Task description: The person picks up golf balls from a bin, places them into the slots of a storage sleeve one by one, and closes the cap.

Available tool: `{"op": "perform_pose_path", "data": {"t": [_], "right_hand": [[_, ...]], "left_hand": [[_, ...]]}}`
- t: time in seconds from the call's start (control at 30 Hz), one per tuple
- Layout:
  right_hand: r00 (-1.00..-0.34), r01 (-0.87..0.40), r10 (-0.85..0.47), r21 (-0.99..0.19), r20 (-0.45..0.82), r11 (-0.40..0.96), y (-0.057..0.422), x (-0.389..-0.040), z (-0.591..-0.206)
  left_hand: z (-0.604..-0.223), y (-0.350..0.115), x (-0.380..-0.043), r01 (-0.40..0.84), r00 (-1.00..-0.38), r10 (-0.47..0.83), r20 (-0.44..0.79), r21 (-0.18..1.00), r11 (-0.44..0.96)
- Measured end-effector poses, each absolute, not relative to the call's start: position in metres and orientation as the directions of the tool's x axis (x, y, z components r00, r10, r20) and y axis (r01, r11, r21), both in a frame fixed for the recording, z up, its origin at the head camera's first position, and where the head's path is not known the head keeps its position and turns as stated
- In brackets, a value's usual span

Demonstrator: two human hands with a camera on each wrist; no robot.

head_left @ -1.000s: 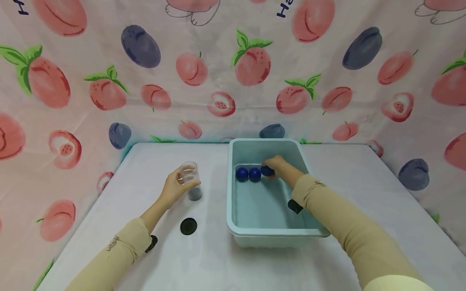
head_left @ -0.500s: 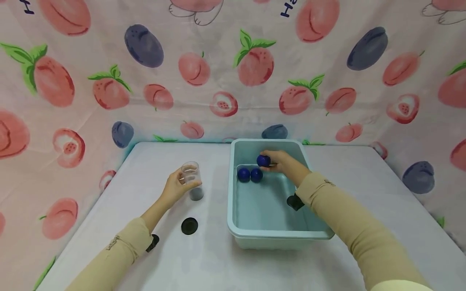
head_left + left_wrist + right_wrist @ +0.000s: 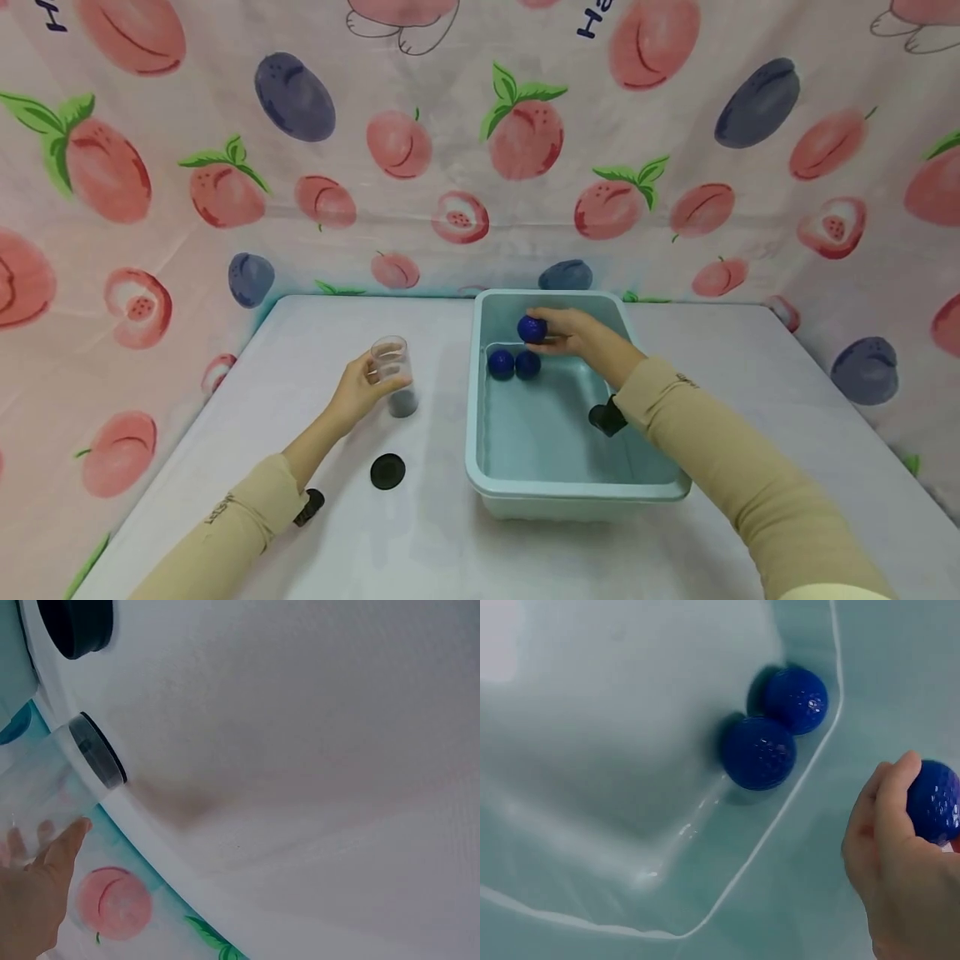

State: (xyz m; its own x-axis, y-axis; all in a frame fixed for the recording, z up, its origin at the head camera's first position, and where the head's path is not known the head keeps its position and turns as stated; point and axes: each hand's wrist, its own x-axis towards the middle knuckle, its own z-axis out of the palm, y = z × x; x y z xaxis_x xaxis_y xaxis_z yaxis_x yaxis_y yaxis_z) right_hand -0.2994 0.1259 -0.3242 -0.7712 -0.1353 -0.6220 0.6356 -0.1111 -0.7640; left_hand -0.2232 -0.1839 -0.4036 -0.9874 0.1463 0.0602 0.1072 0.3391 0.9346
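My left hand point(image 3: 358, 392) grips a clear plastic cylinder point(image 3: 392, 363) around its side, thumb in front. The cylinder's dark base point(image 3: 99, 751) is down at the white table, and its top is uncovered. Above the far part of a pale green bin point(image 3: 472, 433), my right hand point(image 3: 568, 332) pinches a blue golf ball point(image 3: 532, 328) between thumb and fingers. The right wrist view shows this held ball point(image 3: 934, 802) with a glossy, dimpled surface. Two more blue balls point(image 3: 514, 365) lie side by side on the bin floor, against its far left corner.
A round black lid point(image 3: 387, 472) lies on the white table point(image 3: 427, 533) in front of the cylinder. The bin wall stands between the two hands. A fruit-print cloth point(image 3: 457, 125) hangs behind the table.
My right hand has lifted a ball off the bin floor and carried it up and slightly left. My left hand and the cylinder stay in place.
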Motion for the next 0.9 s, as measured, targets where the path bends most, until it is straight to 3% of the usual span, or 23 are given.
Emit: {"op": "perform_pose_path", "data": {"t": [0.27, 0.57, 0.9], "right_hand": [[-0.779, 0.619, -0.216, -0.776, -0.588, -0.119, 0.120, -0.291, -0.300], [-0.769, 0.614, -0.334, -0.774, -0.545, -0.151, 0.109, -0.285, -0.284], [-0.796, 0.567, -0.391, -0.795, -0.462, -0.215, 0.098, -0.273, -0.266]], "left_hand": [[-0.393, -0.177, -0.230, 0.231, -0.964, 0.206, 0.166, 0.907, 0.352], [-0.365, -0.157, -0.231, 0.241, -0.968, 0.180, 0.174, 0.842, 0.482], [-0.353, -0.136, -0.233, 0.288, -0.956, 0.174, 0.234, 0.849, 0.442]]}}
